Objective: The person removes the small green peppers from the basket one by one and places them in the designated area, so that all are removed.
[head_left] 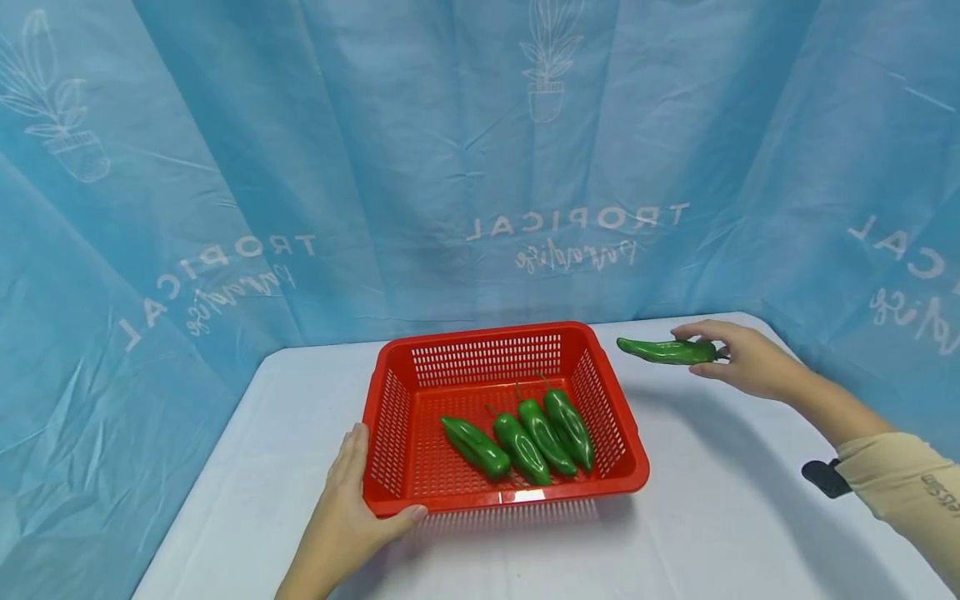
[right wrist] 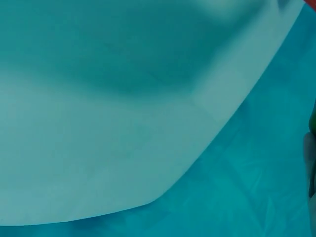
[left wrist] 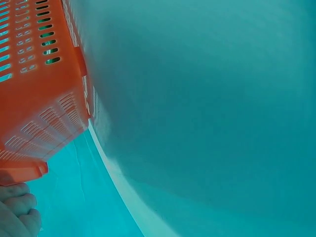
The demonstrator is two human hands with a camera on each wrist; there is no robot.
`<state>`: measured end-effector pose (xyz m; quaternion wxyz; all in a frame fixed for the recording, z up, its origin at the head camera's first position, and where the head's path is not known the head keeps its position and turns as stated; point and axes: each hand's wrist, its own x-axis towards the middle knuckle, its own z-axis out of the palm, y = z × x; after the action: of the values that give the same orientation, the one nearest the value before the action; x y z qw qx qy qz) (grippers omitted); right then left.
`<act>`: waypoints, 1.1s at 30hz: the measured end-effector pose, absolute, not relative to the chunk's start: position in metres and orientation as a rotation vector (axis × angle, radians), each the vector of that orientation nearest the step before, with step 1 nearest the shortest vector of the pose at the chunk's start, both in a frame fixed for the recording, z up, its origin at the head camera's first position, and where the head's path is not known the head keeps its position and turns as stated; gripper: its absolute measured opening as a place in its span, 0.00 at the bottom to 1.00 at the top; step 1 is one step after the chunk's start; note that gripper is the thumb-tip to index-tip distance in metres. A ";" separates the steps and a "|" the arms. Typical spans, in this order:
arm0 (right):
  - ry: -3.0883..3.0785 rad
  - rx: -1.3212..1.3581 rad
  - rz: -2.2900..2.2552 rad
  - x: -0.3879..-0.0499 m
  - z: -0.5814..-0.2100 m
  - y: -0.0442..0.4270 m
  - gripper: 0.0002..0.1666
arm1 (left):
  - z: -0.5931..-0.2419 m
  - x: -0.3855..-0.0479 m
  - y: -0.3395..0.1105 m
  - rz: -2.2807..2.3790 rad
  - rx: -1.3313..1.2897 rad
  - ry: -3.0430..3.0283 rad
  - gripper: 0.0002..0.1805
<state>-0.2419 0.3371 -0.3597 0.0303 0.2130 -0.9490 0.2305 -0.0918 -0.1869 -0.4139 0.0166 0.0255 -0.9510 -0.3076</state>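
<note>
A red plastic basket [head_left: 480, 502] with slotted walls stands on the table. Inside it, several glossy green chili peppers [head_left: 522, 447] lie toward the front right. My left hand [head_left: 347, 510] grips the basket's front left corner, thumb on the front rim and fingers along the left side. Curled fingers [left wrist: 19, 203] show beside the rim in the left wrist view. To the right of the basket, my right hand [head_left: 738, 357] pinches another green chili pepper [head_left: 654, 350] near its stem end, above the table. Only a sliver of that hand enters the right wrist view.
White cloth covers the table [head_left: 247, 467]. A blue curtain [head_left: 420, 192] with printed lettering hangs behind and at both sides. A dark object [head_left: 825, 479] sits by the right sleeve [head_left: 892, 475].
</note>
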 end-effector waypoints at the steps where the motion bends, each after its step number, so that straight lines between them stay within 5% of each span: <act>1: -2.929 0.652 0.711 -0.242 -0.361 0.338 0.33 | -0.414 -0.092 -0.187 -0.956 0.080 -2.955 0.77; 33: -3.008 0.606 0.761 -0.248 -0.413 0.355 0.35 | -0.418 -0.091 -0.188 -0.940 0.032 -2.908 0.76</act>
<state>-0.2479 0.3546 -0.4133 -0.0100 0.1918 -0.9514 0.2407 -0.0911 -0.1885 -0.4183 0.0426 0.0106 -0.9506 -0.3073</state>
